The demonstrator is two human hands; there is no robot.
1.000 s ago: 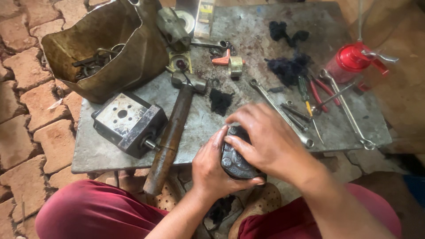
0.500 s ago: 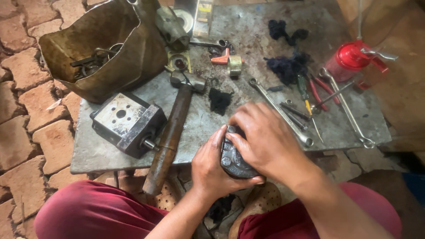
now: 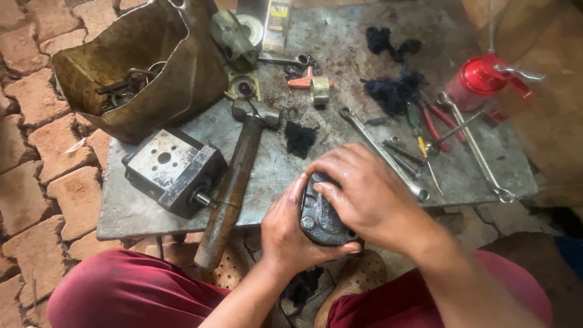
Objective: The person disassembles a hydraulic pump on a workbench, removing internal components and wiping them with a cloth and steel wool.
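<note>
Steel table [image 3: 340,42], oily, tool-strewn, on brick floor [image 3: 36,152]; both hands [image 3: 328,212] grip dark casting [image 3: 319,215].

Change over the last second. The right hand [image 3: 370,194] has slid slightly toward the near edge of the table [image 3: 340,42], its fingers now curled further over the top of the dark metal housing [image 3: 322,218]. The left hand [image 3: 288,234] has closed more tightly round the housing's near side, thumb raised against its left edge. The housing itself sits a little lower, over the table's near edge.
</note>
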